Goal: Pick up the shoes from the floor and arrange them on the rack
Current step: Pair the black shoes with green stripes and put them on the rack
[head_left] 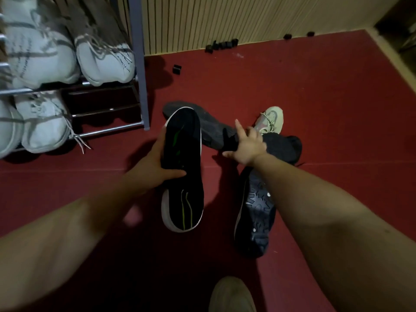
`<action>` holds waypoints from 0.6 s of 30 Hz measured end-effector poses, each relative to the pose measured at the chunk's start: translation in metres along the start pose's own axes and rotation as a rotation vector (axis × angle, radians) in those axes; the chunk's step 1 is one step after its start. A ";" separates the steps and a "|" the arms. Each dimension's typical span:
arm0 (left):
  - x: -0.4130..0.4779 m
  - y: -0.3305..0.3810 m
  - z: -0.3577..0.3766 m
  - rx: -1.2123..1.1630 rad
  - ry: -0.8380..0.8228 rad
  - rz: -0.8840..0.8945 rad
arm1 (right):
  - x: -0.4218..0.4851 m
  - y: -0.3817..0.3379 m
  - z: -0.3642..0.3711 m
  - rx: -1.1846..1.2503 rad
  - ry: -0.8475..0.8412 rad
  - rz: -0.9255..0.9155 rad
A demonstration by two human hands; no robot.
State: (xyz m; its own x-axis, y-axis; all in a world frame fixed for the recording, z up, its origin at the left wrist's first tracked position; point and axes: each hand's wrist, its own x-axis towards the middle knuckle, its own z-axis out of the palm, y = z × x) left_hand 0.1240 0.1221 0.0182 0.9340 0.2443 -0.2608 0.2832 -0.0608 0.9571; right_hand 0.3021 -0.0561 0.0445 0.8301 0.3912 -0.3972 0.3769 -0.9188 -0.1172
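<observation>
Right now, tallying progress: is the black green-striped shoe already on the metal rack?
No, the left hand holds the black green-striped shoe above the floor.

— Flooring? 
— Red carpet (pixel 326 104), running to a ribbed beige wall panel (pixel 213 21).

— Loose items? 
— Small black blocks (pixel 221 45) along the wall base; one black block (pixel 177 69) apart, near the panel.

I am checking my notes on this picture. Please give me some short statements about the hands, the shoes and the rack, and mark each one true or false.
1. The left hand holds a black shoe with its sole showing. True.
2. The right hand is empty and far from any shoe. False: it is down on the dark shoes on the floor.
3. The rack holds white sneakers. True.
4. The floor is blue. False: it is red.
</observation>
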 end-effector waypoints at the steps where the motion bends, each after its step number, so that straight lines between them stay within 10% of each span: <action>1: 0.002 0.000 0.001 -0.006 0.002 0.003 | 0.008 0.005 -0.004 -0.091 -0.020 -0.032; 11: 0.010 0.005 0.005 0.039 -0.017 -0.003 | 0.059 0.036 -0.010 -0.506 -0.269 -0.204; 18: -0.001 0.028 0.004 -0.006 -0.010 0.014 | 0.021 0.056 -0.037 -0.101 0.308 -0.400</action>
State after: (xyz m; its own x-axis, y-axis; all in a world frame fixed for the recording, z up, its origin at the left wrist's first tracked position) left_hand 0.1322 0.1160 0.0449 0.9401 0.2335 -0.2485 0.2688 -0.0587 0.9614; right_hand 0.3561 -0.0969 0.0636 0.6894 0.7226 -0.0510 0.7151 -0.6901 -0.1111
